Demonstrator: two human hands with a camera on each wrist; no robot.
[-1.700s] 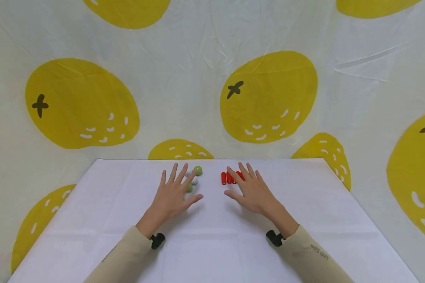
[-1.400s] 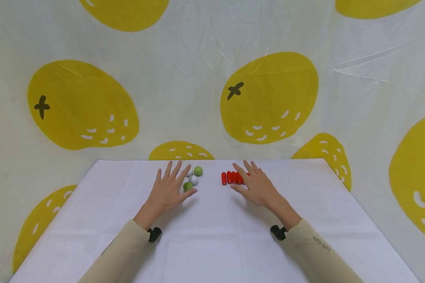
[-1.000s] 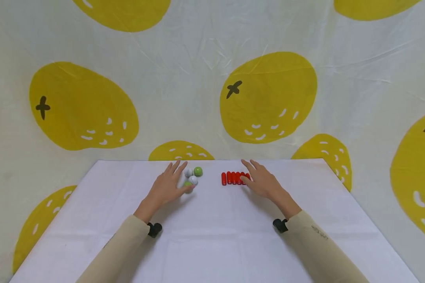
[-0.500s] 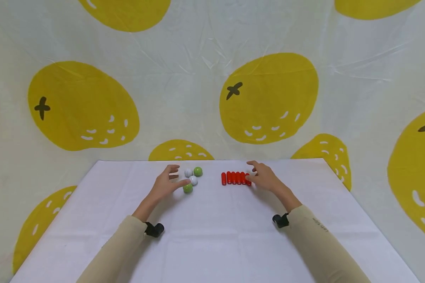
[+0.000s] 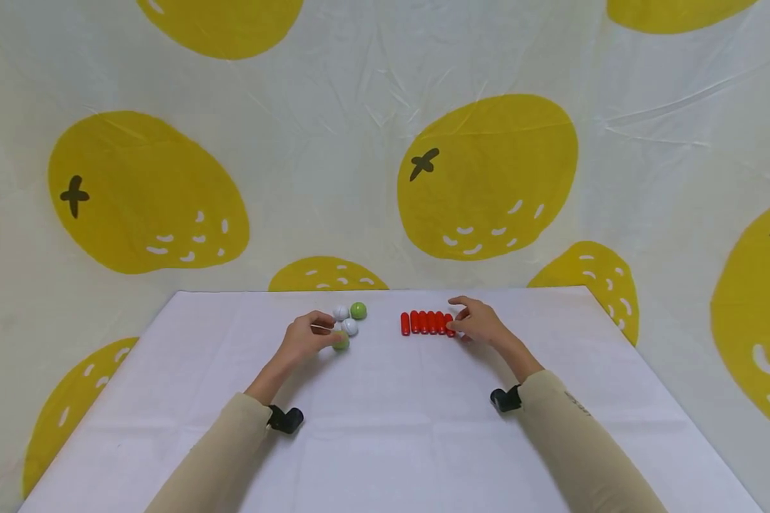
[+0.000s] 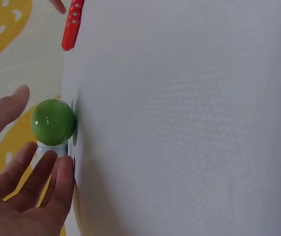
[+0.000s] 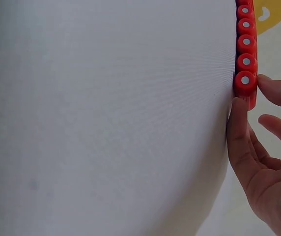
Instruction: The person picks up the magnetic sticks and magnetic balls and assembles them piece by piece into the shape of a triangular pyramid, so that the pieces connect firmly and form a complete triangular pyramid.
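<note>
White cloth-covered table point(image 5: 385, 442) set against a pale backdrop printed with large yellow fruit point(image 5: 488, 178). Item one: a row of red capsule-shaped pieces point(image 5: 426, 323), lying side by side and touching, each piece's long axis pointing away from the person and the row itself running left to right; it sits at the far middle of the table, directly at the fingertips of the right hand point(image 5: 481, 324). The right hand has its thumb and forefinger curled around the end piece nearest it, the rightmost red piece point(image 7: 245, 83): the wrist view shows the thumb against its near side and a fingertip on its far side, a pinch, the other fingers loosely bent. The rest of the row stretches away from that hand toward the left. Item two: a cluster of small balls just left of the row, with a clear gap between. Nearest ball, green point(image 5: 341, 343), lies at the fingertips of the left hand point(image 5: 304, 340), whose fingers are curled about it; whether they actually grip it I cannot tell, since the wrist view shows gaps beside the green ball point(image 6: 53, 122). Beyond that hand: two white balls point(image 5: 346, 320) and a second green one point(image 5: 358, 310), all close together. Each hand is nearer its own group; neither crosses over.
</note>
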